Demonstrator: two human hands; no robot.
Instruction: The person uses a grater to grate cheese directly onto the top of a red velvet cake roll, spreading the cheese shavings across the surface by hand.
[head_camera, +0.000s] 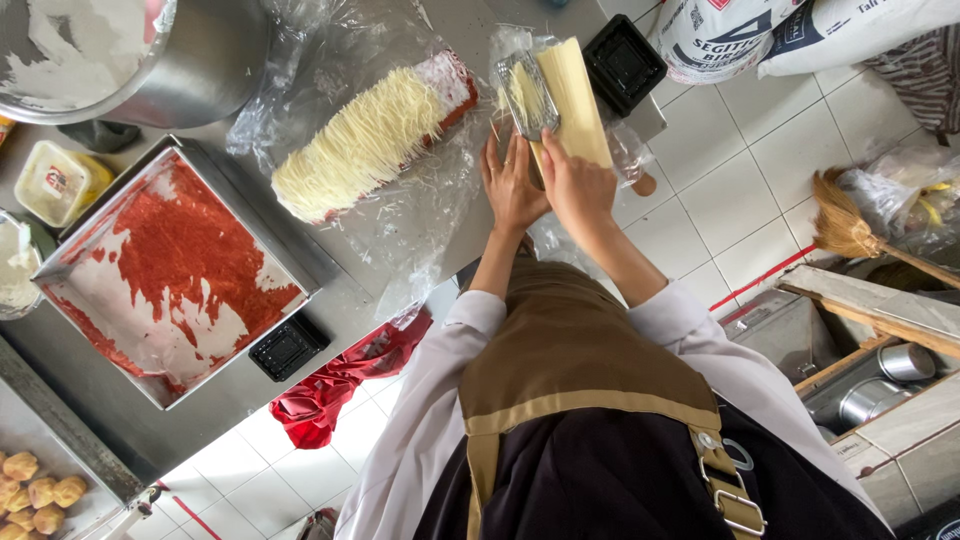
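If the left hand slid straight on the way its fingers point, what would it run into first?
The left hand points up the picture, fingertips at the metal grater lying on clear plastic wrap. It would most likely meet the grater first; the cheese block sits just beside, under the right hand.

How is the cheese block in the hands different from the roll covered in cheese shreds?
The cheese block is smooth, flat and pale yellow, held by the right hand; the roll is shaggy with shreds and lies untouched on plastic wrap. The roll shows a red end; the block does not. Both sit on the steel table.
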